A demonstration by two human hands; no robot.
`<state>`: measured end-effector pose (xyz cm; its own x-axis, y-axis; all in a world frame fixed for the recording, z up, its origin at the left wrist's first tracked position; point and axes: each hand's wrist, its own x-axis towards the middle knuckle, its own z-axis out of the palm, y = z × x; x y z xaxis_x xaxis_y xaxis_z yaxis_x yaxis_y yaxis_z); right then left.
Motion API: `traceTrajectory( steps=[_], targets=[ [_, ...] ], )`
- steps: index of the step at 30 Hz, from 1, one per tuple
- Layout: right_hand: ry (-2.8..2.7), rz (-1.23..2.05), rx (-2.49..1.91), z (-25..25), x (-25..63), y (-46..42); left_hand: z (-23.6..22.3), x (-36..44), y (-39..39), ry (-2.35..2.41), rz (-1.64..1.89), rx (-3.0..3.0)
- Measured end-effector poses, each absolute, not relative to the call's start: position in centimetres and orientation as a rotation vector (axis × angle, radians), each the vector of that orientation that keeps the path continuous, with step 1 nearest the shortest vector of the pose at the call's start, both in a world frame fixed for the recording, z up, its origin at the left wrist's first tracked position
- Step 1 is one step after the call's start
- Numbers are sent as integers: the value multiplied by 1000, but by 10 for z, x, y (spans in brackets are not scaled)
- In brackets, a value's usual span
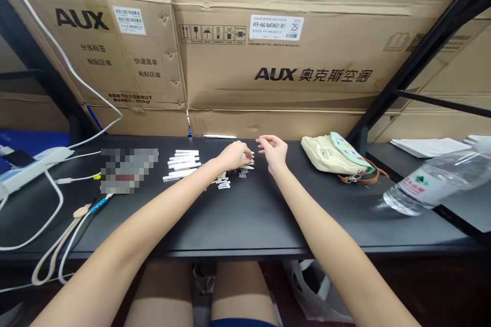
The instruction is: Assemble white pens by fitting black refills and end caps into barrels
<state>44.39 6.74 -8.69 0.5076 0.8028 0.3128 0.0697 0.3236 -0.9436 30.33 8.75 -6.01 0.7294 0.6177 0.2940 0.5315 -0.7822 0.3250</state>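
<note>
My left hand [235, 155] reaches over a group of small white parts, its fingers bent down and closed at the white pointed pen tips [247, 166]. What lies between those fingers is hidden. To its right, my right hand [275, 152] hovers above the desk with fingers partly stretched and apart; I see nothing in it. White pen barrels [183, 162] lie in a stacked column left of my left hand. Small white pieces [223, 181] and tiny springs [241, 173] sit below my left wrist and fingers. One white pen [220, 136] rests at the desk's back edge.
A cream pouch [326, 156] and a tilted water bottle [425, 184] are on the right. Left are a power strip [34, 166], white cables, a blurred-out object [128, 171] and a strap [57, 245]. Cardboard boxes [276, 92] stand behind the black desk [230, 225].
</note>
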Motion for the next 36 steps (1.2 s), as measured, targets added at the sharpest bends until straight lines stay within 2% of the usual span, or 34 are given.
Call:
traceTrajectory(
  steps=[6,12,17,23,36],
  targets=[
    [-1184,471,-1334,-99,455,80,-51,286,87,913,662,2718],
    [-1495,436,-1494,-101,454,108,-51,226,70,1007,1062,2649],
    [-1675,433,-1558,-99,451,120,-64,183,57,1124,1243,2560],
    [-1912,214,-1632,-86,436,134,-68,174,53,1190,1532,2352],
    [-2508,-245,-1724,-56,361,168,-74,164,53,1157,1590,2552]
  ],
)
